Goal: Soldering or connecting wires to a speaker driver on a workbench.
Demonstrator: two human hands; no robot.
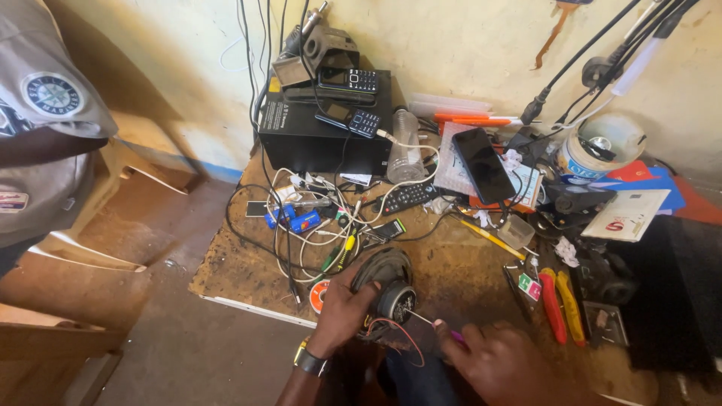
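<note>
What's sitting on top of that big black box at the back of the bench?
On the black box lie two keypad phones, with a grey metal tool holder behind them. What lies under the upper phone is covered.

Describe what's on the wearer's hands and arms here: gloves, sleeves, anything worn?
Both hands are bare, no gloves. The left hand has a dark wristwatch with a yellowish accent on its strap at the wrist; the forearm below it is uncovered, no sleeve showing. The right hand shows no ring or band, and its wrist is cut off by the frame edge.
</note>
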